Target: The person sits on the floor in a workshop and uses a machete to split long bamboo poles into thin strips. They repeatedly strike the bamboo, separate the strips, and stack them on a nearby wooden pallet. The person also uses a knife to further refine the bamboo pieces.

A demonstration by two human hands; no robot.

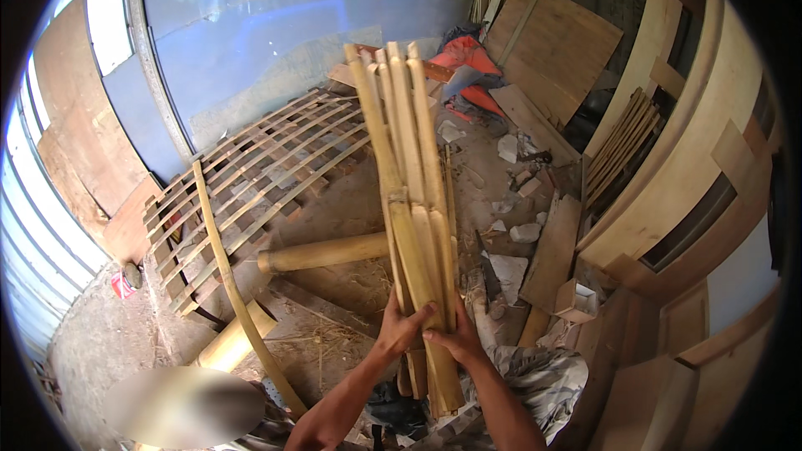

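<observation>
A bundle of split bamboo strips (406,192) stands upright in front of me, fanning a little at the top. My left hand (401,326) wraps round its lower left side, with the thumb across the front strip. On the right side my right hand (456,336) grips the same bundle, its thumb pointing toward the left one. The fingers of both hands are partly hidden behind the strips. Below the hands, the bundle's lower ends reach down between my legs, near the camouflage trousers (539,384).
A slatted bamboo lattice (259,175) lies at the left, with a long bent strip (219,250) leaning across it. Thick bamboo poles (326,253) rest on the floor. Rubble (525,232), boards (551,259) and a small open box (576,301) are at the right. A blue wall (301,25) stands behind.
</observation>
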